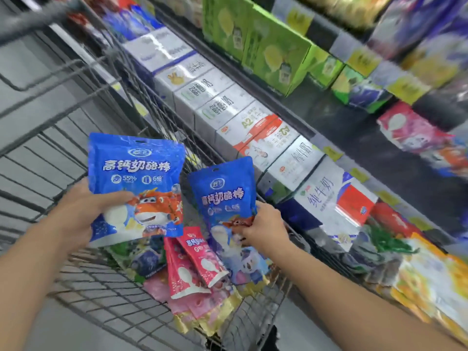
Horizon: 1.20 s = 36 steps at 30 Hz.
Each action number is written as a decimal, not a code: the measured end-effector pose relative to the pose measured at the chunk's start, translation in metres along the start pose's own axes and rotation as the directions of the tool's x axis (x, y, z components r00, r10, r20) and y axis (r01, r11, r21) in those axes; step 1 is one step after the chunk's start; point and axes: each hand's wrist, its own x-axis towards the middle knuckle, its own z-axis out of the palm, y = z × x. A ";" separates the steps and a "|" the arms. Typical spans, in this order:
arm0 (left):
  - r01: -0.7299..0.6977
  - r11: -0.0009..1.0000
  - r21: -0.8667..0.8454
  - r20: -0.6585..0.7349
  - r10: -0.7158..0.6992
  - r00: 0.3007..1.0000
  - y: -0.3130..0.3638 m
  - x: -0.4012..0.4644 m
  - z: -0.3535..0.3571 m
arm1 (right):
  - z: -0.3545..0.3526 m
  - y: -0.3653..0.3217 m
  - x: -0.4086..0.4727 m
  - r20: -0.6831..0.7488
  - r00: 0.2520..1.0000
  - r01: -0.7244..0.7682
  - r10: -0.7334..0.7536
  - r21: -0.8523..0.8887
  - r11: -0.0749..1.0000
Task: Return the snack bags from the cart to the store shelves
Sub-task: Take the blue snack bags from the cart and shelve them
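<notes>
Bags: two blue snack bags are held up over the cart (pixel 76 127).
Left hand (pixel 83 211): grips the larger blue bag (pixel 134 178), thumb curled across its front.
Right hand (pixel 263 229): pinches the smaller blue bag (pixel 222 193) at its lower edge.
Cart load: pink bags (pixel 195 264) lie in a heap in the basket, below the hands.
Shelves: white milk cartons (pixel 222 107) just beside the cart; green boxes (pixel 266 46) higher up.
</notes>
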 end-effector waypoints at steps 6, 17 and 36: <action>-0.132 0.991 0.007 0.177 0.128 0.976 0.058 0.003 0.070 | -0.077 -0.006 -0.006 -0.086 0.995 0.019 0.045 0.632 0.775; -0.172 0.983 0.059 0.417 0.132 0.899 0.029 0.010 0.268 | -0.167 0.142 -0.037 -0.267 0.921 0.066 0.283 0.824 0.563; -0.286 0.943 0.172 0.646 0.111 0.755 -0.021 0.020 0.457 | -0.349 0.304 0.020 -0.643 0.674 0.309 0.363 0.692 0.653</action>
